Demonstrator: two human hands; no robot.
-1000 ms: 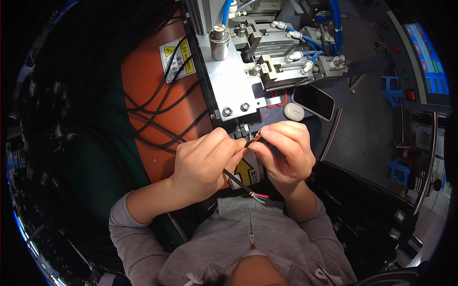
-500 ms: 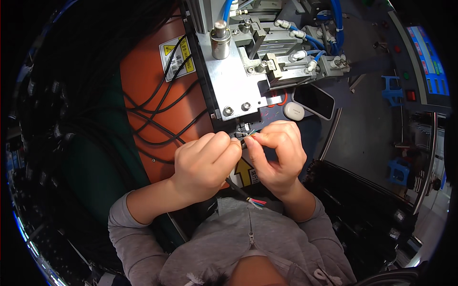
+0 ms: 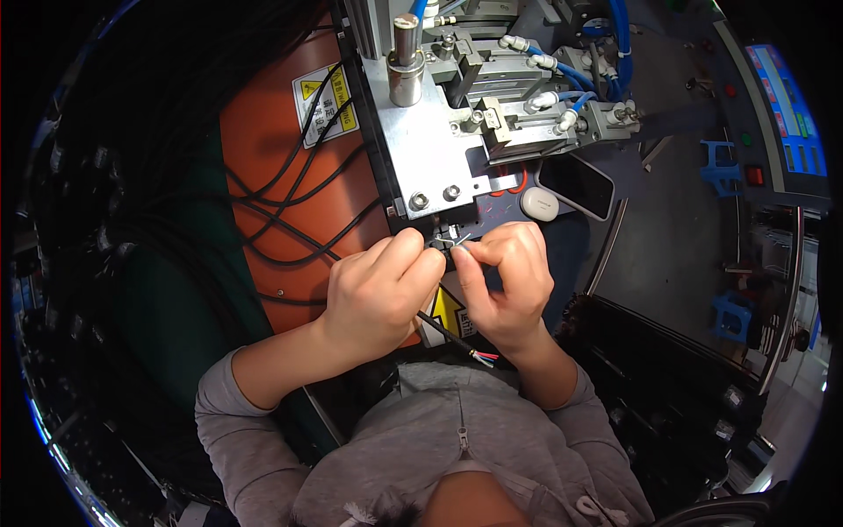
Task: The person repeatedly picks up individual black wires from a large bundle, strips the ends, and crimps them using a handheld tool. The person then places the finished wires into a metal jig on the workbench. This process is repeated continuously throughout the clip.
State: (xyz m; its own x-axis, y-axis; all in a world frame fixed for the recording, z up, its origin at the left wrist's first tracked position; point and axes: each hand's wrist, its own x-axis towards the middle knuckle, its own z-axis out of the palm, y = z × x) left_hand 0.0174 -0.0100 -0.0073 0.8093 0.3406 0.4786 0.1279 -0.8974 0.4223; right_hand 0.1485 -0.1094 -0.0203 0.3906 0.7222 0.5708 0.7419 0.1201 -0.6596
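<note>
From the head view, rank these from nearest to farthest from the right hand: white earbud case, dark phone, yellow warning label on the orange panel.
From the right hand:
1. White earbud case, just above it.
2. Dark phone, above and slightly right.
3. Yellow warning label, far upper left.

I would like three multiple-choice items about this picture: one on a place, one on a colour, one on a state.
1. Where does the dark phone lie?
A. right of the small white case
B. on the orange panel
C. in the left hand

2. What colour are the hoses on the machine?
A. red
B. blue
C. yellow

3. How are the two hands?
A. wide apart
B. flat on the table
C. close together, fingertips pinching a small part

Key: 1 A, the phone lies just beside the case. 2 B, the hoses are blue. 3 C, the left hand and right hand meet at the part on a thin black cable.
</note>
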